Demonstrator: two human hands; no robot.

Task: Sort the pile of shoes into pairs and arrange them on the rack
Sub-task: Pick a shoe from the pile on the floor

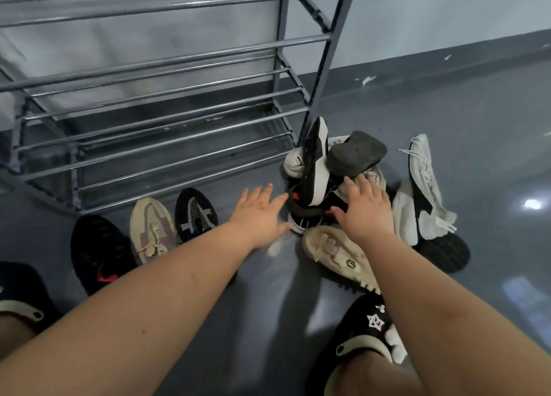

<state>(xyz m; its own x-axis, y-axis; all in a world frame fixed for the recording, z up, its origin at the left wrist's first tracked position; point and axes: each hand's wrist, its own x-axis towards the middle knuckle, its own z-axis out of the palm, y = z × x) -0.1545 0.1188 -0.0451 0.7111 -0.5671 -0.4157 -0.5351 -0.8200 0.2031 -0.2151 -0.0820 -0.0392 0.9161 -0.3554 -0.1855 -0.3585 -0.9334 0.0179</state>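
Black-and-white sneaker point(314, 160) tops the pile point(334, 186) by the rack point(179, 97). Our left hand point(256, 213) & right hand point(366, 207) have a wide grip, holding nothing; we'd lift it first w/ both hands, then find its match.

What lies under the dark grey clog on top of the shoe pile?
The dark grey clog rests on white shoes and leans beside an upright black-and-white sneaker. Whatever lies deeper underneath is covered.

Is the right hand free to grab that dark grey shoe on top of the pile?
Probably yes: the right hand is open, and the dark grey shoe lies uncovered atop the pile.
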